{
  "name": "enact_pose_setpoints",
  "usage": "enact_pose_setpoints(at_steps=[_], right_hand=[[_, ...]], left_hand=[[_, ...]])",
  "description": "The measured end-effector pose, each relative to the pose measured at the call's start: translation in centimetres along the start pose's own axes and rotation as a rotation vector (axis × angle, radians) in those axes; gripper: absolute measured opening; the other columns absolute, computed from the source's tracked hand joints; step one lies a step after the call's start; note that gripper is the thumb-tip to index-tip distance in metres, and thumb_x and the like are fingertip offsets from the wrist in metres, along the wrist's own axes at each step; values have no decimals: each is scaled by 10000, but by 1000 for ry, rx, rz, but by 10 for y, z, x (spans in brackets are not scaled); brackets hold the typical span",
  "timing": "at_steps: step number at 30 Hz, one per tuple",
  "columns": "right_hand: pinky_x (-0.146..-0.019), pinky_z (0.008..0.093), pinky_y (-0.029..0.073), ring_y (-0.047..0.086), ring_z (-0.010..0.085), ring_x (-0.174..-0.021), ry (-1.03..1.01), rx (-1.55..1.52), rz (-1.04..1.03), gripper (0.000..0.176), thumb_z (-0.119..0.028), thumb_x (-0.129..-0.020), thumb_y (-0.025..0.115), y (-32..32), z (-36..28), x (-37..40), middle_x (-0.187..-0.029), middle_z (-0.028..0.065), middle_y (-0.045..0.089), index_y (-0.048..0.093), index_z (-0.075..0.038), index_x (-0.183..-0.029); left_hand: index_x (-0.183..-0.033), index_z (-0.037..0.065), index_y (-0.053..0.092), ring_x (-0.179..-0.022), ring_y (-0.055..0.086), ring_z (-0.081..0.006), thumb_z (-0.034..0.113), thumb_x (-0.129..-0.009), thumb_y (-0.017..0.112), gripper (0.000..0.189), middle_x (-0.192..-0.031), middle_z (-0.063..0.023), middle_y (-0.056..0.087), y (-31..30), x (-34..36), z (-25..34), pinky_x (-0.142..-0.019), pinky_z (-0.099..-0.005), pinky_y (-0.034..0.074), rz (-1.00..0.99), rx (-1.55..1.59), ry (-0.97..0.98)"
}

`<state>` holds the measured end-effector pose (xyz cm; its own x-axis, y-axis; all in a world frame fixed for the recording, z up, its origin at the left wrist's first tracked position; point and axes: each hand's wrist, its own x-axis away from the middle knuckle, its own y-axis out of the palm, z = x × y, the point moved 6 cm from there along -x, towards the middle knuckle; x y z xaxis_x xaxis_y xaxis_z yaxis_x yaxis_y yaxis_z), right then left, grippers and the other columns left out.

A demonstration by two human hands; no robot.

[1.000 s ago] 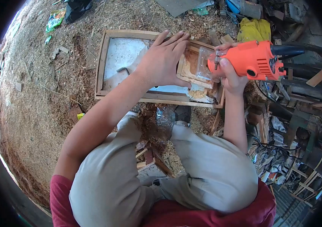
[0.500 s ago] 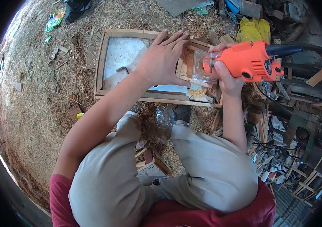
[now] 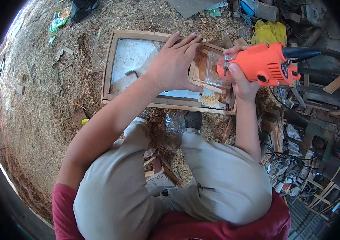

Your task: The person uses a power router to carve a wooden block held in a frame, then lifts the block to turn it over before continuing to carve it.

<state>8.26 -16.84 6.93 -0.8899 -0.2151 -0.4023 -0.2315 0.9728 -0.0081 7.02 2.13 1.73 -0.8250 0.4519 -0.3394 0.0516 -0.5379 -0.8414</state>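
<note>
My right hand (image 3: 242,78) is wrapped round the front of an orange power tool (image 3: 260,64), which has a clear plastic base (image 3: 214,71). That base rests over a small wooden frame (image 3: 197,72) at the right end of a shallow wooden tray (image 3: 170,105). My left hand (image 3: 174,66) lies spread, its fingers at the far edge and its thumb on the near side of the small frame, pressing on it. A bent hex key (image 3: 131,73) lies on the tray's white bottom, left of my left hand. Pale sawdust (image 3: 210,99) sits below the tool's base.
Wood shavings cover the ground (image 3: 42,120). A yellow cloth (image 3: 269,33) lies beyond the tool. Scrap wood and a black cable (image 3: 276,151) are on the right. Near my feet stands a small wooden box (image 3: 160,179). A dark bag (image 3: 83,10) lies at the far left.
The tool and my right hand have shifted very slightly to the right. My left hand keeps its place on the small frame, and the view has moved a little.
</note>
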Motion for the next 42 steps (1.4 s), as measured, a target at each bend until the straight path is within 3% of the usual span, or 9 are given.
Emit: enact_pose_setpoints(at_steps=[20,27,42], right_hand=[[-880,366,574,680,209,-986,-35,64,68,299,24,-832,729,-3,-1,-6,-1090,139,678,619,7,-1109],[-857,358,572,687,206,-948,-19,67,114,271,22,-819,746,-6,1,-6,-1034,140,691,631,12,-1064],[-877,376,575,692,218,-959,-44,60,136,345,9,-825,744,-7,-2,-6,-1023,135,693,598,19,-1137]], left_hand=[[-1460,-77,474,-1561,350,-267,746,-635,827,1217,-1617,-173,455,0,0,0,-1327,-482,165,-7,-9,6],[-1418,-25,500,-1554,356,-301,679,-644,867,1110,-1609,-177,458,-1,0,1,-1311,-505,201,-3,36,10],[-1447,-21,480,-1562,342,-294,690,-641,865,1141,-1621,-154,450,-2,-1,2,-1320,-508,190,-9,22,5]])
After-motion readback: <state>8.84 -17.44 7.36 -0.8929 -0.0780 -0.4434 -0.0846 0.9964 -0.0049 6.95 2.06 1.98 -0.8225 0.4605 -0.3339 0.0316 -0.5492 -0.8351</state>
